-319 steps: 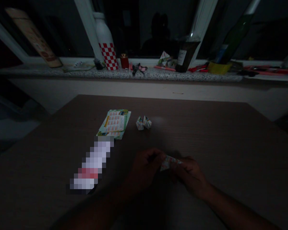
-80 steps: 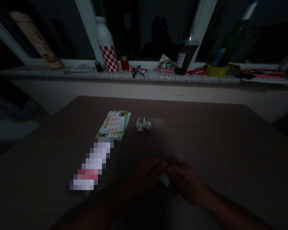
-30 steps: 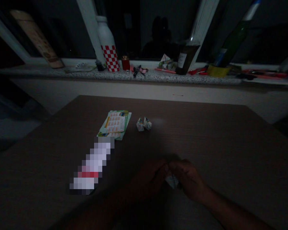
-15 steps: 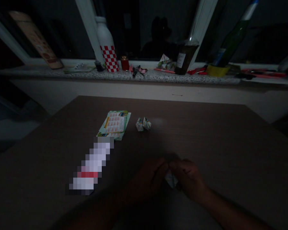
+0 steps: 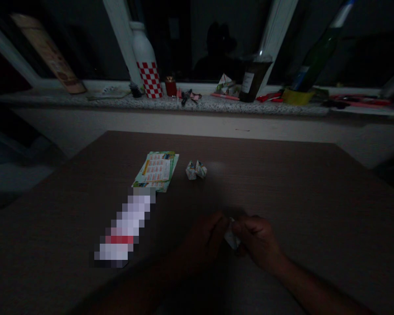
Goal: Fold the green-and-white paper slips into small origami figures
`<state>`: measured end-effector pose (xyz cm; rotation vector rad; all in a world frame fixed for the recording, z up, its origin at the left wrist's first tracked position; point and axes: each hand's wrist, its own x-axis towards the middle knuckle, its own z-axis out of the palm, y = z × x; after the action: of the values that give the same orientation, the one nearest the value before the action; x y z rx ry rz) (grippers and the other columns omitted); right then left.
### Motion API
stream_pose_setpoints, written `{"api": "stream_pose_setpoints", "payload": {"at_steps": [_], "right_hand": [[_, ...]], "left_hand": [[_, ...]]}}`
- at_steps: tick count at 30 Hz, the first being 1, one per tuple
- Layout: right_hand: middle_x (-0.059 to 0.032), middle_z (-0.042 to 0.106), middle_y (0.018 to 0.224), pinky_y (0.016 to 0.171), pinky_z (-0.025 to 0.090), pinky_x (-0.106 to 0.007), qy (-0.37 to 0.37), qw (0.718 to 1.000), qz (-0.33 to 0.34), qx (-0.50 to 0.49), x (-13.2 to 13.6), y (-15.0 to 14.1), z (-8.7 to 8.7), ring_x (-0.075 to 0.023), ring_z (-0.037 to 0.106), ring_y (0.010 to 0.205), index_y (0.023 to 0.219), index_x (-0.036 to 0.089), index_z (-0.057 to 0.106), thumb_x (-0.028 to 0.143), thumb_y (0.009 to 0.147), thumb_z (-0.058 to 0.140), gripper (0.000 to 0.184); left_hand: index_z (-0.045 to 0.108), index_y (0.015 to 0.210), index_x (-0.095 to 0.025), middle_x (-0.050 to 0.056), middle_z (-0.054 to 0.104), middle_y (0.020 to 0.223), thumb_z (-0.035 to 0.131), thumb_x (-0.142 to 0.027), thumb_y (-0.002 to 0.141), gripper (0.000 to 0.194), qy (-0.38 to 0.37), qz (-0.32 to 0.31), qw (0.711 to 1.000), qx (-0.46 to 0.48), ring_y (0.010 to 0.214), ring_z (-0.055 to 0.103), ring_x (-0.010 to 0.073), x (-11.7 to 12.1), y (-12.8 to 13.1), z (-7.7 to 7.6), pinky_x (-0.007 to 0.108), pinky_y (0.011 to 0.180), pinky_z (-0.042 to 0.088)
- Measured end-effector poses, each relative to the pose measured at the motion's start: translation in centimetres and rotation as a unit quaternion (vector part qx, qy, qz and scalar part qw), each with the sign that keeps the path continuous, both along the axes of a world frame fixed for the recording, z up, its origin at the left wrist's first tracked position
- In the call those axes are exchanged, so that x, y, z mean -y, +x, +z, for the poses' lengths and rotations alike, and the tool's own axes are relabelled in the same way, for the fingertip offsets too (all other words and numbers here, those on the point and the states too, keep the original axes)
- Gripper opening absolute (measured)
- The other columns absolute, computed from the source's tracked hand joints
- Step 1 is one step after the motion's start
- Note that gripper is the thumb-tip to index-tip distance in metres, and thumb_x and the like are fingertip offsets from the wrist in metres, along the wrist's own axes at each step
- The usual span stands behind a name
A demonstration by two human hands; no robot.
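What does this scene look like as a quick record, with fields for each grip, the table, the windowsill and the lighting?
left grip: at left of folded paper, hold too dark to judge
right grip: pinching that folded paper
table: two folded pieces, printed sheets, pixelated object
windowsill: checkered bottle, lidded cup, green bottle, others
lighting: dim

Dim scene; dark shadow below hands (image 5: 260, 239); faint glare on tabletop (image 5: 289, 183); pixelated patch (image 5: 126, 227) brightest; edges stretched.
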<state>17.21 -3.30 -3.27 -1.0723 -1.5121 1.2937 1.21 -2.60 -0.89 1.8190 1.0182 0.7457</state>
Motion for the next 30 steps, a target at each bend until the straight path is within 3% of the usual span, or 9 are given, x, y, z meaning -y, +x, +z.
{"api": "stream_pose_setpoints", "payload": {"at_steps": [6, 11, 14, 20, 30], "right_hand": [[0.0039, 0.041, 0.054, 0.047, 0.032, -0.021, 0.02, 0.999, -0.031, 0.003, -0.03, -0.01, 0.38, -0.0089, 0.037, 0.05, 0.059, 0.017, 0.05, 0.048, 0.084, 0.056, 0.04], [0.0035, 0.04, 0.061, 0.051, 0.033, -0.021, 0.002, 1.0, 0.018, 0.012, 0.17, 0.09, 0.56, -0.01, 0.038, 0.056, 0.066, 0.018, 0.048, 0.047, 0.09, 0.047, 0.038], [0.0041, 0.038, 0.062, 0.052, 0.033, -0.021, -0.001, 0.999, 0.047, 0.02, 0.19, 0.12, 0.44, -0.0101, 0.037, 0.057, 0.067, 0.018, 0.046, 0.047, 0.091, 0.045, 0.037], [0.0039, 0.038, 0.062, 0.051, 0.032, -0.022, 0.012, 0.999, 0.025, 0.026, -0.11, 0.19, 0.15, -0.0103, 0.037, 0.056, 0.069, 0.018, 0.047, 0.049, 0.093, 0.04, 0.039], [0.0056, 0.035, 0.049, 0.044, 0.03, -0.022, 0.117, 0.985, -0.052, 0.114, -0.02, 0.34, 0.45, -0.0088, 0.038, 0.044, 0.056, 0.02, 0.04, 0.038, 0.094, 0.04, 0.042]], "left_hand": [[0.046, 0.07, -0.017, -0.003, 0.044, 0.063, 0.035, -0.036, 0.095, 0.033, -0.013, 0.07, 0.997, 0.035, 0.059, 0.043, 0.0112, -0.28, -0.21, -0.67, 0.023, 0.056, 0.032], [0.046, 0.068, -0.017, -0.004, 0.042, 0.062, 0.038, -0.038, 0.092, 0.033, -0.062, 0.064, 0.992, 0.09, 0.058, 0.04, 0.0104, -0.31, -0.51, -0.6, 0.022, 0.054, 0.032], [0.044, 0.065, -0.017, -0.005, 0.04, 0.06, 0.04, -0.038, 0.091, 0.034, -0.062, 0.06, 0.993, 0.076, 0.057, 0.039, 0.0102, -0.31, -0.44, -0.45, 0.022, 0.053, 0.03], [0.045, 0.067, -0.017, -0.004, 0.042, 0.06, 0.038, -0.034, 0.092, 0.031, -0.024, 0.096, 0.995, 0.022, 0.056, 0.04, 0.0103, -0.26, -0.14, -0.07, 0.023, 0.053, 0.03], [0.048, 0.067, -0.016, -0.004, 0.043, 0.061, 0.042, -0.035, 0.091, 0.031, -0.005, 0.034, 0.999, 0.005, 0.057, 0.042, 0.0102, -0.29, -0.16, -0.5, 0.022, 0.054, 0.031]]}}
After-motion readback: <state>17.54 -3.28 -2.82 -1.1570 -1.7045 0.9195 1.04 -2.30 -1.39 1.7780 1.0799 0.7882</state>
